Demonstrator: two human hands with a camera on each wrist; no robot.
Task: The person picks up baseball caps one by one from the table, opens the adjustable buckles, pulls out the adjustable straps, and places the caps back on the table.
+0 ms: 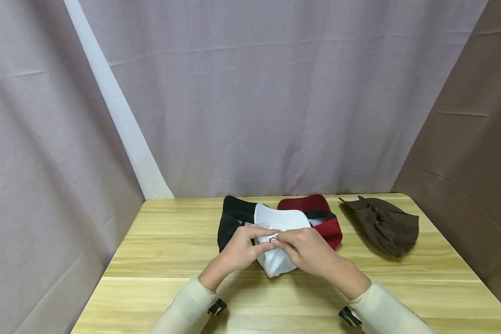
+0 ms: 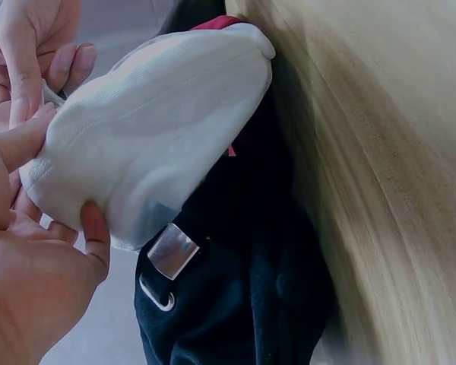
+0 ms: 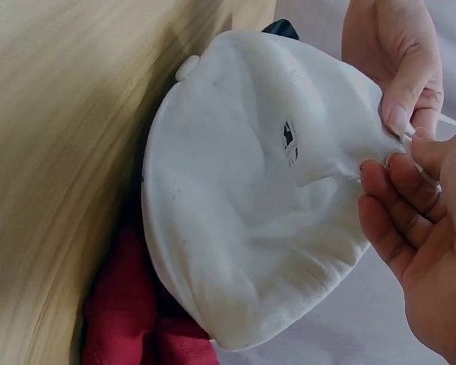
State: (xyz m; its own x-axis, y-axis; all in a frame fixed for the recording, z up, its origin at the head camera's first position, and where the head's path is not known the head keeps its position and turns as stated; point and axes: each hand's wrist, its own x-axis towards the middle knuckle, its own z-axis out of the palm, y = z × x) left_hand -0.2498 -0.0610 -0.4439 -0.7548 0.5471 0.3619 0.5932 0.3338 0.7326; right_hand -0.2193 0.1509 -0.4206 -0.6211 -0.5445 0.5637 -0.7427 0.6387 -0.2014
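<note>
A white baseball cap [image 1: 281, 218] is between my two hands at the middle of the table, its brim pointing away from me. My left hand [image 1: 243, 246] pinches the cap's near part between thumb and fingers. Close against it, my right hand [image 1: 311, 248] pinches the same spot, where a small piece of metal shows in the head view. Seen from the right wrist, the white crown [image 3: 213, 175] has a button on top and a small dark print on its side; the fingertips of both hands meet at its edge. What exactly they pinch is partly hidden by the fingers.
A black cap [image 1: 235, 213] lies left of the white one; its strap has a silver buckle [image 2: 173, 251]. A dark red cap [image 1: 331, 232] lies behind to the right. Farther right is a brown cap [image 1: 394, 229]. All are on the wooden table [image 1: 167, 250], with curtains behind.
</note>
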